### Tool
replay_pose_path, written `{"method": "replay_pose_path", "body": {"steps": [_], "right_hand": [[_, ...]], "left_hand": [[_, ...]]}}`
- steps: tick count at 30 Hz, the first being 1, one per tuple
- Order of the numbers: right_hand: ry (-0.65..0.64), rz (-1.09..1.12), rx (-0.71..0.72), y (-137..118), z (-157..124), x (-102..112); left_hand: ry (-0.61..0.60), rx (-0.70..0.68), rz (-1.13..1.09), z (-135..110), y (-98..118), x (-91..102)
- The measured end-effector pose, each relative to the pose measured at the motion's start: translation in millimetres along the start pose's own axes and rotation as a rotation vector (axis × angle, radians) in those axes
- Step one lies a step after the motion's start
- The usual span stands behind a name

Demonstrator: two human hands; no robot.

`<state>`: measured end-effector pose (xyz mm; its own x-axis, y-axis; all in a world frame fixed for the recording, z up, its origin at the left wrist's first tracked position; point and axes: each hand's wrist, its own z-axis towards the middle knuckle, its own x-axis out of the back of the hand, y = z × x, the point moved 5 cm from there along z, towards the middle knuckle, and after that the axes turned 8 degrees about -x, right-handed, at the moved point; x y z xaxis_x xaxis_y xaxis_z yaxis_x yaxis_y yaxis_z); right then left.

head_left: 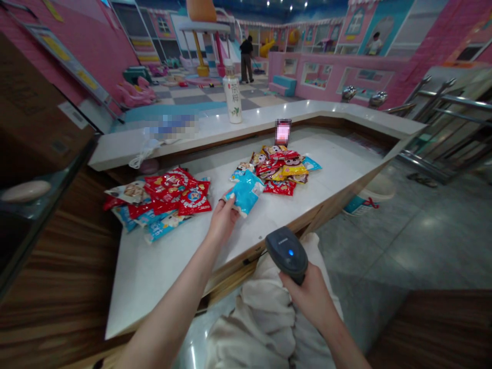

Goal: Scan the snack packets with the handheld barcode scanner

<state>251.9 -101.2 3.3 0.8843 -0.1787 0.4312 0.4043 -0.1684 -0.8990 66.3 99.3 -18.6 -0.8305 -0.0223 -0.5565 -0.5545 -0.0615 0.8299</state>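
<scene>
Your left hand (224, 219) pinches the lower corner of a light-blue snack packet (245, 192), its fingers closed on the packet; you can't tell whether the packet is lifted or resting on the white counter (161, 277). Your right hand (308, 298) is wrapped firmly around the handle of a black barcode scanner (287, 253), whose blue light is on. The scanner sits just past the counter's front edge, above a rumpled white cloth (261, 318).

The packet is between two heaps: red and blue snack bags (165, 197) to your left, and a mixed pile (279, 166) just beyond it. Open counter lies between the packet and the front edge, and more runs along the right side of the far pile. Behind the far pile, a phone (283, 132) stands against the higher ledge (246, 123), limiting room there.
</scene>
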Motion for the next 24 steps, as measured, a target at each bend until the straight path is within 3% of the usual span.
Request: {"method": "replay_pose_path", "body": {"steps": [3,6,19,24], "right_hand": [[-0.012,0.013,0.008,-4,-2,-2],[-0.016,0.023,0.011,-8,-4,-3],[0.004,-0.004,0.037,-17,0,-2],[-0.007,-0.01,0.03,-17,0,-3]], "left_hand": [[0.055,0.064,-0.04,-29,-7,16.2],[0.093,0.072,-0.077,-38,-10,23.9],[0.088,0.098,-0.098,-35,-16,28.6],[0.011,0.095,-0.105,-35,-17,25.5]]}}
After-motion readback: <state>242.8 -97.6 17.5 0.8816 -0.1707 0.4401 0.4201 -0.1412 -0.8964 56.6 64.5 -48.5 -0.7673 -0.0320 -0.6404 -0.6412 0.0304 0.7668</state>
